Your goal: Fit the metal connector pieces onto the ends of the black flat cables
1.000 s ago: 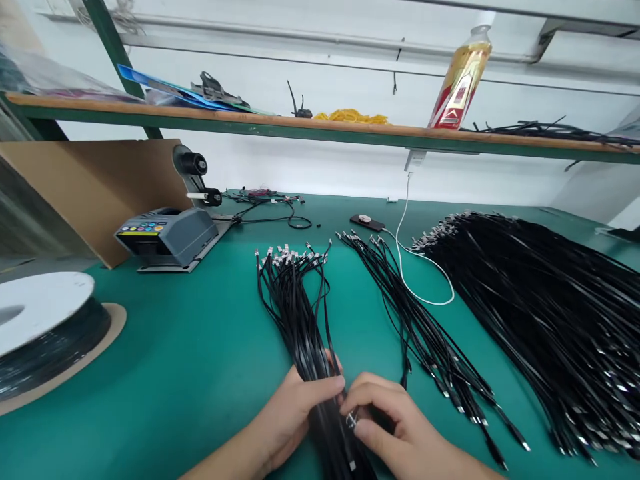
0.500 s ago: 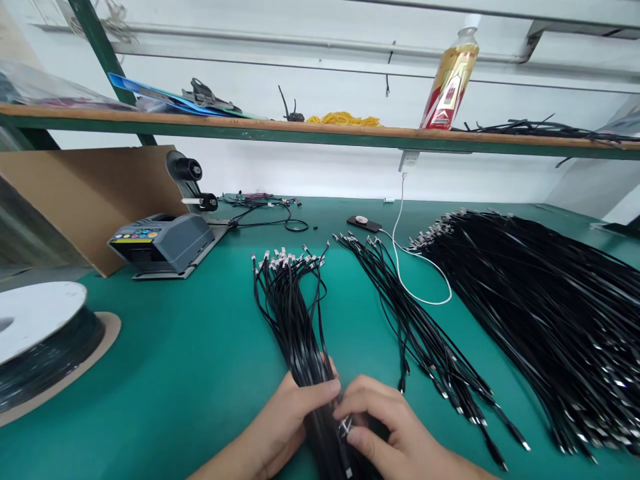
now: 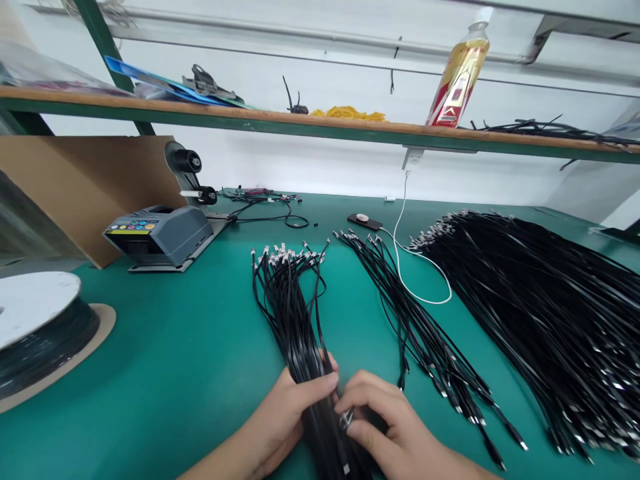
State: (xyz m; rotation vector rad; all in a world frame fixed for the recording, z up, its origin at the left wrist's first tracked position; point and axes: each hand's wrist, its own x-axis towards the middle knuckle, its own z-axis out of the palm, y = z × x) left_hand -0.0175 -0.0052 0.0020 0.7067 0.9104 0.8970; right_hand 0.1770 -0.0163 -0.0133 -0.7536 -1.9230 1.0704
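Note:
A thick bundle of black cables (image 3: 287,313) with silvery connector ends runs down the green table toward me. My left hand (image 3: 295,407) is wrapped around its lower part, thumb across the top. Close against its right side, my right hand (image 3: 383,420) is closed, its thumb and fingers pinching the metal connector ends (image 3: 345,419) of cables at the bundle's edge. The lower end of the bundle runs out of the frame. A smaller group of black cables (image 3: 415,320) lies just right of my hands.
A large pile of black cables (image 3: 540,307) covers the right side. At the left stand a grey machine (image 3: 163,233) and a cable spool (image 3: 40,340). Near the back lie a dark device (image 3: 365,221) and its white cord (image 3: 400,267). The shelf (image 3: 280,122) carries a bottle (image 3: 460,73).
The view has shifted slightly, with the left-side objects and shelf a little higher in the frame. Both hands keep nearly the same place and grip on the cables.

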